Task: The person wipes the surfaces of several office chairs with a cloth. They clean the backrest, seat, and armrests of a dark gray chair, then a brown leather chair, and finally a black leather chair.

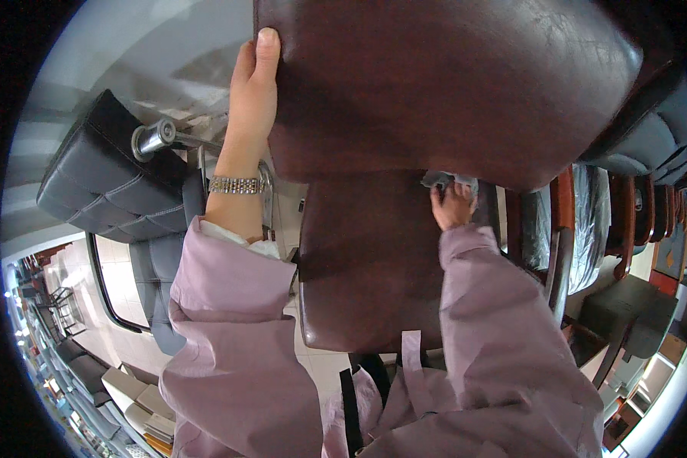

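A dark brown leather-look chair stands before me, its backrest (435,86) rising over the seat (372,257). My left hand (255,94) grips the left side edge of the backrest, thumb on the front, the other fingers partly hidden. On that wrist is a metal-link watch band. Down at the right rear of the seat, close under the backrest's lower edge, my right hand (453,207) has a crumpled grey cloth (435,178) under and between its fingers. Part of the cloth is hidden by the hand and the backrest.
Close on the left is a black tufted chair (120,177) with a chrome fitting (156,139). Wooden-armed chairs (562,200), one with clear plastic wrap (589,229), line the right side. A pale wall (194,34) stands behind. Tiled floor (126,275) shows at left.
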`<state>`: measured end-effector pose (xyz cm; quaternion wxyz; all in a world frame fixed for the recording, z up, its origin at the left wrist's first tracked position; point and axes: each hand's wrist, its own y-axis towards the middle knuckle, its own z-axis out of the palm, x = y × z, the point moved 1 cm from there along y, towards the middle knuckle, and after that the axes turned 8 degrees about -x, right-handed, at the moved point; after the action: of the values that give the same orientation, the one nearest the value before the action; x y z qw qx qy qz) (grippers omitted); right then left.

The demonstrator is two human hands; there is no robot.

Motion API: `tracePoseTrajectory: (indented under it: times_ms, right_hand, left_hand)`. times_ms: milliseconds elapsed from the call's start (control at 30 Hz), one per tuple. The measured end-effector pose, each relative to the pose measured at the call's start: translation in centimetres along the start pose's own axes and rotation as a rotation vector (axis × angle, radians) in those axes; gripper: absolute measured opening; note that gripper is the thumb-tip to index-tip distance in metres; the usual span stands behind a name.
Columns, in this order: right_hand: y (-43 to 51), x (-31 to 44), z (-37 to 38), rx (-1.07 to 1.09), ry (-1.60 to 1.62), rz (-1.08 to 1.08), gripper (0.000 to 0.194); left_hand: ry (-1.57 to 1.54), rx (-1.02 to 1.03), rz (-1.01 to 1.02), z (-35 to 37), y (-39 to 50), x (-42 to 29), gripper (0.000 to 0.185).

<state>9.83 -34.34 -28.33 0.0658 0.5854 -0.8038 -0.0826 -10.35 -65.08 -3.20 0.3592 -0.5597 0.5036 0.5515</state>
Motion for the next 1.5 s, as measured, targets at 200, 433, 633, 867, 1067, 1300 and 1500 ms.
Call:
tracePoseTrajectory:
  times_ms: [200,433,633,867,1067,1300,1500]
  right_hand:
    - [-1.4,17.5,0.0,-0.064,0.617,-0.698,0.027]
    - [2.4,7.9,2.8,-0.012,0.363,-0.673,0.013]
    - [1.9,-8.7,1.7,0.268,-0.125,-0.083,0.023]
    - [-1.6,-15.2,2.9,0.012,-0.125,0.287,0.019]
    - [-7.3,4.4,0.4,0.334,0.502,0.051,0.020]
    - [-9.3,15.1,-2.8,0.379,0.605,-0.726,0.030]
    - [-2.5,11.2,0.9,-0.035,0.296,-0.231,0.035]
  left_hand:
    - [0.021,-0.028,-0.039,0.0,-1.0,-1.5,0.070]
    - [0.009,-0.027,-0.028,0.7,-0.4,-1.1,0.077]
    - [0.026,-0.056,-0.047,-0.4,-0.7,-0.8,0.078]
    - [0.043,-0.118,-0.238,2.0,-1.8,-4.6,0.075]
    - [0.018,-0.012,-0.050,-0.4,-1.0,-1.3,0.082]
    - [0.067,-0.004,-0.272,-2.3,-4.9,-3.4,0.071]
    - [0.391,-0.169,-0.251,0.1,-22.6,5.2,0.051]
